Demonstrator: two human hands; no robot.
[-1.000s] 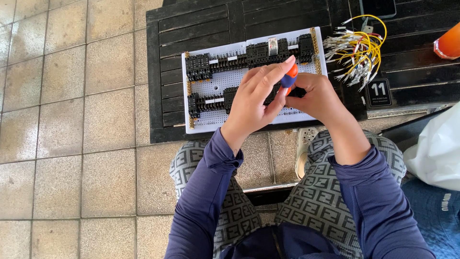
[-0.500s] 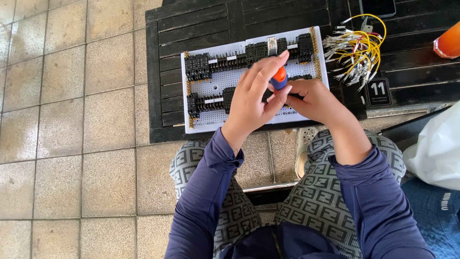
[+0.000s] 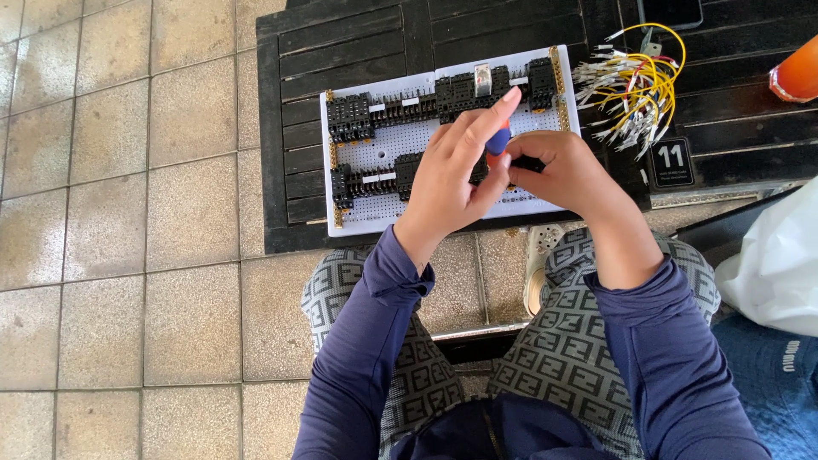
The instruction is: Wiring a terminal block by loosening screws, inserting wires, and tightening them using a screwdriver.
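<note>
A white perforated board [image 3: 388,145] with rows of black terminal blocks lies on a low black slatted table [image 3: 349,43]. My left hand [image 3: 456,175] hovers over the board's right half, its fingers wrapped round the orange and blue handle of a screwdriver [image 3: 498,140]. Beside it, my right hand [image 3: 562,175] pinches a small black part against the board near the tool's lower end. The screwdriver's tip is hidden behind my fingers.
A bundle of yellow, white and red wires [image 3: 635,85] lies to the right of the board, above a small black number tag [image 3: 671,162]. An orange object [image 3: 797,72] sits at the far right edge. A white bag [image 3: 771,264] lies by my right knee. Tiled floor [image 3: 128,213] spreads to the left.
The screwdriver's handle has sunk deeper between my hands and shows less. My left fingers have stretched out over it; both hands stay over the same spot of the board.
</note>
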